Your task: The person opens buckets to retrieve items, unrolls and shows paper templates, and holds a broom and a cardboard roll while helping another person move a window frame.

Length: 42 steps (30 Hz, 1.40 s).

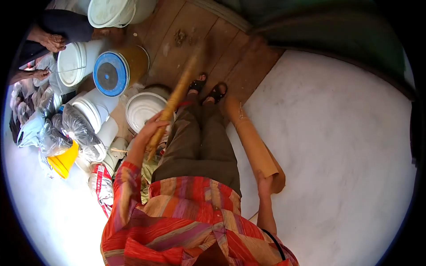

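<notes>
My left hand [153, 126] is closed around the lower part of a long yellow-brown broom [175, 95]. The broom slants up and away over my left leg, and its far end is smeared by motion above the wooden floor. On the other side, my right hand [265, 181] grips the near end of a long tan bent sheet [253, 142]. This sheet reaches forward beside my right leg, with a silvery mark near its far end; its material I cannot tell. Small dark debris [179, 37] lies on the floor ahead of my sandals [217, 92].
Lidded buckets crowd the left, among them a blue-lidded bucket [110, 74] and a white-lidded pail [146, 111]. Several filled plastic bags [77, 124] sit there too. Another person's hands [53, 42] show at upper left. A whitish surface [337, 155] spreads at right, below dark cloth [346, 35].
</notes>
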Available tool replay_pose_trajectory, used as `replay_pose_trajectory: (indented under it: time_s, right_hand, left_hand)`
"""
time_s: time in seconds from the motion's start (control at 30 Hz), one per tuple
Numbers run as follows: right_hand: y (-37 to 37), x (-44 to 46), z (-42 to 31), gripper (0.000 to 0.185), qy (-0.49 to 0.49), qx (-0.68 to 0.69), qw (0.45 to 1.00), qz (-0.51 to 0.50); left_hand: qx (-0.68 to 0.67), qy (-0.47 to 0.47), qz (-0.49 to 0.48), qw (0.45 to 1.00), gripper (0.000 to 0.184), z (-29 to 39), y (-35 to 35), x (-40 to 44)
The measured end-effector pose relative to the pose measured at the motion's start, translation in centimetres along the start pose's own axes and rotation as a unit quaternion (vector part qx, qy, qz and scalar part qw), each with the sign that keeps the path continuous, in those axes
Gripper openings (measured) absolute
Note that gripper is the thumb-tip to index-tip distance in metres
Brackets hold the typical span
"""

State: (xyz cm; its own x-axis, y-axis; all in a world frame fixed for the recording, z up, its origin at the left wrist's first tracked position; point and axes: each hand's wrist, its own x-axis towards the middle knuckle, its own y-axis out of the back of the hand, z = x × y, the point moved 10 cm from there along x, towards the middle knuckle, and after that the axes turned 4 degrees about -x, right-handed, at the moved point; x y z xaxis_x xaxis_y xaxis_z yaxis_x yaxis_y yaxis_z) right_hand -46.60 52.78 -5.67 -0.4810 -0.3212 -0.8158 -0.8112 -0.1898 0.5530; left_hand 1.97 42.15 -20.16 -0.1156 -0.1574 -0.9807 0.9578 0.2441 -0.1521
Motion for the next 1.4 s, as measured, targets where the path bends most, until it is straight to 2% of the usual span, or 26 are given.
replay_pose_trajectory:
  time_s: [0.07,0.17,0.3,0.4,0.53,0.57,0.6,0.63,0.7,0.8,0.87,0.93,1.0,1.03,1.1,1.17,1.3,1.37,1.4]
  right_hand:
    - [0.1,0.6,0.2,0.04,0.055,0.017,0.998,0.021]
    - [0.0,-0.3,-1.8,0.038,0.035,0.042,0.998,0.019]
    - [-0.4,0.0,-0.3,0.041,-0.001,0.033,0.999,-0.008]
    - [-0.2,0.2,-0.5,0.04,0.014,0.015,1.0,0.013]
    - [-0.2,0.7,0.4,0.043,0.035,0.011,0.999,0.008]
    - [0.1,1.3,1.4,0.043,0.065,-0.03,0.997,0.035]
    - [0.4,1.6,1.8,0.043,0.093,-0.066,0.991,0.063]
    - [0.2,1.7,2.3,0.046,0.046,-0.055,0.996,0.043]
    - [0.0,0.9,1.6,0.047,0.015,-0.027,0.999,0.024]
    - [-0.3,0.4,0.2,0.048,-0.004,0.021,1.0,0.002]
    - [-0.5,0.4,-0.3,0.048,0.002,0.036,0.999,-0.006]
    - [-0.1,0.3,-0.8,0.044,0.035,0.005,0.999,0.029]
    - [-0.1,0.5,-1.4,0.042,0.045,0.035,0.998,0.022]
    - [-0.1,0.0,-1.4,0.041,0.052,0.059,0.997,0.017]
    - [-0.1,0.3,0.4,0.04,0.026,0.036,0.999,0.007]
    - [-0.4,-0.2,1.0,0.038,0.002,0.01,1.0,0.012]
    - [-1.6,-1.7,0.6,0.038,0.006,-0.037,0.999,0.028]
    - [-2.8,-1.9,2.1,0.04,0.011,0.054,0.998,0.006]
    - [-2.5,-2.4,2.1,0.04,0.011,0.053,0.999,0.009]
  left_hand:
    - [0.035,-0.028,0.017,0.999,0.068,2.1,0.4,-4.6]
    - [0.0,-0.046,0.055,0.997,0.069,3.2,0.6,-8.7]
    - [0.199,-0.062,-0.103,0.973,0.071,2.3,-7.5,-9.2]
    - [0.296,-0.08,-0.162,0.938,0.071,2.4,-14.7,-4.7]
    - [0.325,-0.1,-0.202,0.918,0.07,2.5,-21.5,7.3]
    - [0.309,-0.073,-0.212,0.924,0.07,2.0,-22.2,9.3]
    - [0.277,-0.009,-0.224,0.934,0.067,1.4,-22.4,10.2]
    - [0.277,-0.007,-0.225,0.934,0.067,1.5,-21.9,9.3]
    - [0.139,0.014,-0.184,0.973,0.061,2.6,-17.0,5.7]
    - [-0.063,0.029,-0.125,0.99,0.053,4.5,-10.0,0.3]
    - [-0.09,-0.001,-0.131,0.987,0.053,3.1,-6.9,-1.9]
    - [-0.118,-0.029,-0.132,0.984,0.054,2.5,-6.3,-4.9]
    - [-0.032,-0.011,-0.087,0.996,0.057,2.8,-6.2,-8.2]
    - [-0.015,-0.003,-0.119,0.993,0.063,2.3,-6.8,-8.4]
    - [0.074,-0.05,-0.105,0.99,0.068,2.2,-9.2,-7.6]
    - [0.198,0.015,-0.136,0.971,0.071,2.0,-13.0,-6.7]
    - [0.273,0.074,-0.214,0.935,0.071,-3.2,-18.7,1.5]
    - [0.306,0.109,-0.254,0.911,0.07,-5.4,-19.8,3.9]
    - [0.287,0.12,-0.256,0.915,0.069,-5.5,-19.0,4.1]
